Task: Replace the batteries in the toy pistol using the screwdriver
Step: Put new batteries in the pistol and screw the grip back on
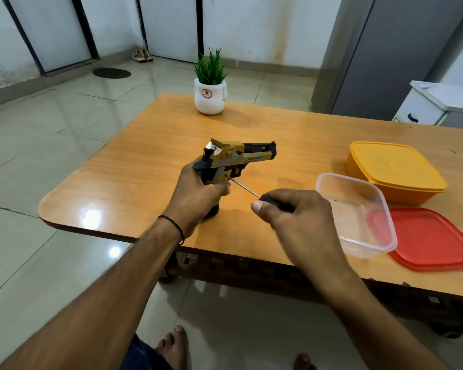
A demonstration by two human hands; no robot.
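Observation:
A yellow and black toy pistol point(239, 156) stands upright on the wooden table point(145, 161), barrel pointing right. My left hand point(197, 196) grips its handle from the left. My right hand point(297, 217) holds the black handle of a screwdriver point(245, 187). The thin metal shaft runs up and left, and its tip touches the side of the pistol's grip near my left fingers. The lower part of the grip is hidden behind my left hand. No batteries are in view.
A clear plastic box point(358, 209) sits to the right of my right hand, with a red lid point(436, 241) beside it and a closed yellow box point(393, 170) behind. A white pot with a green plant point(210, 89) stands at the table's far edge.

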